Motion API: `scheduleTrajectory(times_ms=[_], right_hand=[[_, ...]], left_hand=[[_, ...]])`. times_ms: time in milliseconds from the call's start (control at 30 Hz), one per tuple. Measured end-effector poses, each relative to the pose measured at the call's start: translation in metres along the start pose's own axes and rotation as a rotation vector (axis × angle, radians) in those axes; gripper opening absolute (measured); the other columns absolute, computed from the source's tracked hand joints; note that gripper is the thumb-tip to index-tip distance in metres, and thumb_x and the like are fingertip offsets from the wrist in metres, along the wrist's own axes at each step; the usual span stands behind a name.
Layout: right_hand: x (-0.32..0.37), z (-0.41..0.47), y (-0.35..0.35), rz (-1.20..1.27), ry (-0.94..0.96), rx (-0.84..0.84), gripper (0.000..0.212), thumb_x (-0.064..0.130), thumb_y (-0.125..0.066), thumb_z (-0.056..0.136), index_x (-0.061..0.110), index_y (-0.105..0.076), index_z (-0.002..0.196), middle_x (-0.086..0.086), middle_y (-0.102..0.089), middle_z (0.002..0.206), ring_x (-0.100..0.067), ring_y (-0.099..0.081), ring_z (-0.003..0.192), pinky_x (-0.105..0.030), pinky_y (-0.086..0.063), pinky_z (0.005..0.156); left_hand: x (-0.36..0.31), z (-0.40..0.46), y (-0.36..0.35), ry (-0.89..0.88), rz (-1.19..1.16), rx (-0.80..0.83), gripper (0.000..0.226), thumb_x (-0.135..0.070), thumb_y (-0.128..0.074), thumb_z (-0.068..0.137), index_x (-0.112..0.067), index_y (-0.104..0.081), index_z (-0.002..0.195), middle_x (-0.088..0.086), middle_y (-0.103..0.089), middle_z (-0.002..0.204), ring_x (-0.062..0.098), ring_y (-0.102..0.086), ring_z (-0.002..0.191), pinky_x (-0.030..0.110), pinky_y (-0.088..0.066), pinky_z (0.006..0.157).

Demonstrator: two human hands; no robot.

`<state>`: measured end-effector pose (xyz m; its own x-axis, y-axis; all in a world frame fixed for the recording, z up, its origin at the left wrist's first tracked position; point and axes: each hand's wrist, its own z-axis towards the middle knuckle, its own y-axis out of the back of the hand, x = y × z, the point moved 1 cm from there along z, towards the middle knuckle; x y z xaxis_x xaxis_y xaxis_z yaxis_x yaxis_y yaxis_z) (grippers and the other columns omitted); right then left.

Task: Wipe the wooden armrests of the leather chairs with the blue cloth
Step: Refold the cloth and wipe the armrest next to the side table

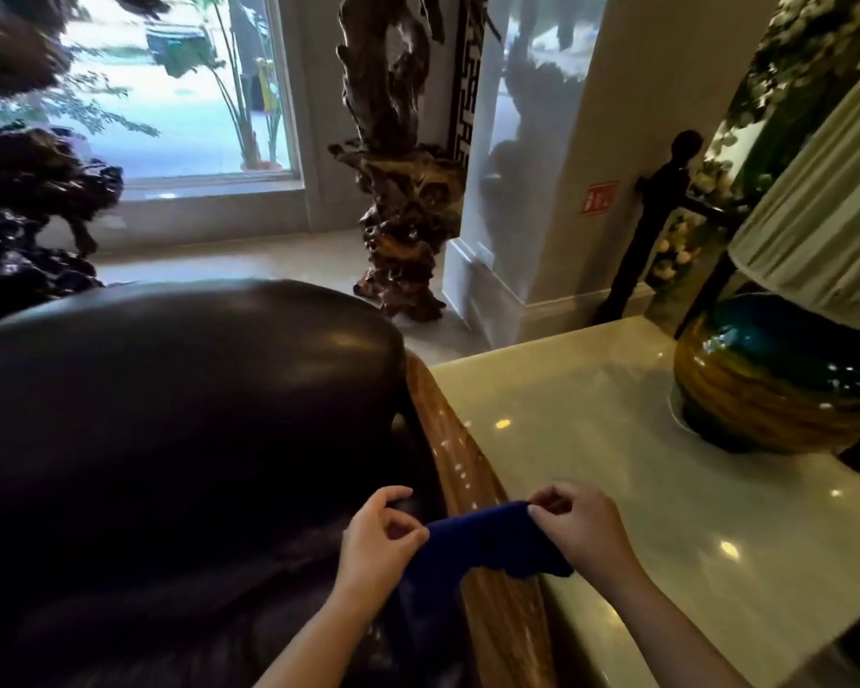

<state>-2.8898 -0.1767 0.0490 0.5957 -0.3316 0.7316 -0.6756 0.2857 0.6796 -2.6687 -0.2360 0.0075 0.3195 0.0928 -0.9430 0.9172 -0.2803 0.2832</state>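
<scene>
armrest (472,494) partly under blue cloth (477,538), lampshade (825,230) cut off right

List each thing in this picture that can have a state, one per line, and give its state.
Blue cloth: stretched between both hands, draped across the wooden armrest.
Left hand: pinching one end of the cloth.
Right hand: pinching the other end.
Wooden armrest: glossy, partly covered by the cloth.
Leather chair: unoccupied.
Lamp: upright on the side table; cannot tell whether lit.
</scene>
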Motion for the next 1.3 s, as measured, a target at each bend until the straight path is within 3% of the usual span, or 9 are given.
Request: scheduleTrajectory(times_ms=[267, 433, 533, 667, 733, 800, 867, 1133, 1300], right_hand=[[-0.131, 0.129, -0.071, -0.113, 0.169, 0.143, 0.021, 0.012, -0.069, 0.073, 0.03, -0.061, 0.066, 0.015, -0.061, 0.067, -0.003, -0.058, 0.066, -0.006, -0.037, 0.058], [-0.195, 0.147, -0.126, -0.095, 0.252, 0.146, 0.015, 0.007, -0.07, 0.068, 0.018, -0.06, 0.073, 0.006, -0.059, 0.076, -0.014, -0.056, 0.077, -0.02, -0.039, 0.069], [-0.209, 0.151, -0.148, -0.056, 0.273, 0.153, 0.01, 0.02, -0.067, 0.071, 0.017, -0.057, 0.073, 0.003, -0.053, 0.08, -0.014, -0.05, 0.081, -0.015, -0.034, 0.074], [-0.213, 0.155, -0.16, -0.015, 0.273, -0.006, 0.027, 0.039, -0.044, 0.081, 0.017, -0.06, 0.082, -0.001, -0.056, 0.091, -0.016, -0.048, 0.087, -0.036, -0.043, 0.08], [-0.211, 0.157, -0.169, -0.043, 0.226, -0.05, 0.042, 0.044, -0.042, 0.081, 0.016, -0.056, 0.109, -0.011, -0.051, 0.122, -0.023, -0.044, 0.114, -0.041, -0.037, 0.097], [-0.209, 0.159, -0.182, -0.108, 0.175, -0.001, 0.069, 0.055, -0.034, 0.082, 0.017, -0.032, 0.14, -0.017, -0.025, 0.15, -0.028, -0.022, 0.138, -0.045, -0.026, 0.108], [-0.205, 0.162, -0.192, -0.18, 0.155, 0.038, 0.078, 0.065, -0.025, 0.082, 0.025, -0.005, 0.146, -0.016, -0.007, 0.156, -0.029, -0.011, 0.143, -0.047, -0.024, 0.11], [-0.193, 0.186, -0.207, -0.28, 0.15, 0.054, 0.074, 0.062, -0.011, 0.088, 0.015, -0.011, 0.146, -0.023, -0.017, 0.153, -0.036, -0.028, 0.137, -0.046, -0.045, 0.098], [-0.172, 0.236, -0.22, -0.277, 0.17, 0.056, 0.075, 0.061, -0.017, 0.086, 0.017, -0.008, 0.147, -0.019, -0.013, 0.155, -0.031, -0.029, 0.138, -0.039, -0.047, 0.095]], left_hand=[[0.073, 0.118, -0.108, 0.053, 0.093, -0.175, 0.039, -0.003, -0.067, 0.077, -0.023, -0.058, 0.109, -0.003, -0.069, 0.074, 0.004, -0.065, 0.072, 0.016, -0.052, 0.067], [0.119, 0.151, -0.155, 0.005, 0.187, -0.254, 0.025, -0.003, -0.064, 0.079, -0.021, -0.063, 0.096, -0.007, -0.065, 0.084, 0.006, -0.062, 0.081, 0.019, -0.051, 0.075], [0.144, 0.159, -0.167, -0.097, 0.325, -0.266, 0.018, -0.004, -0.062, 0.08, -0.016, -0.065, 0.093, -0.008, -0.061, 0.091, 0.001, -0.057, 0.086, 0.01, -0.044, 0.079], [0.17, 0.157, -0.176, -0.165, 0.384, -0.348, 0.02, -0.017, -0.05, 0.089, -0.02, -0.063, 0.105, -0.009, -0.056, 0.108, -0.001, -0.05, 0.104, 0.015, -0.039, 0.092], [0.176, 0.157, -0.188, -0.093, 0.329, -0.363, 0.036, -0.03, -0.035, 0.092, -0.025, -0.051, 0.124, -0.013, -0.043, 0.133, -0.004, -0.033, 0.127, 0.013, -0.024, 0.106], [0.179, 0.162, -0.204, -0.002, 0.306, -0.341, 0.05, -0.041, -0.024, 0.09, -0.035, -0.017, 0.14, -0.022, -0.009, 0.15, -0.011, 0.001, 0.138, 0.015, -0.003, 0.112], [0.179, 0.171, -0.215, 0.061, 0.348, -0.362, 0.057, -0.045, -0.019, 0.089, -0.039, 0.009, 0.138, -0.025, 0.012, 0.15, -0.011, 0.016, 0.136, 0.022, 0.003, 0.113], [0.175, 0.202, -0.211, 0.098, 0.44, -0.388, 0.059, -0.04, -0.023, 0.091, -0.04, 0.021, 0.132, -0.024, 0.018, 0.147, 0.0, 0.004, 0.141, 0.031, -0.021, 0.114], [0.165, 0.256, -0.196, 0.095, 0.385, -0.401, 0.058, -0.036, -0.027, 0.094, -0.037, 0.013, 0.135, -0.013, 0.003, 0.155, 0.004, -0.009, 0.141, 0.022, -0.024, 0.104]])
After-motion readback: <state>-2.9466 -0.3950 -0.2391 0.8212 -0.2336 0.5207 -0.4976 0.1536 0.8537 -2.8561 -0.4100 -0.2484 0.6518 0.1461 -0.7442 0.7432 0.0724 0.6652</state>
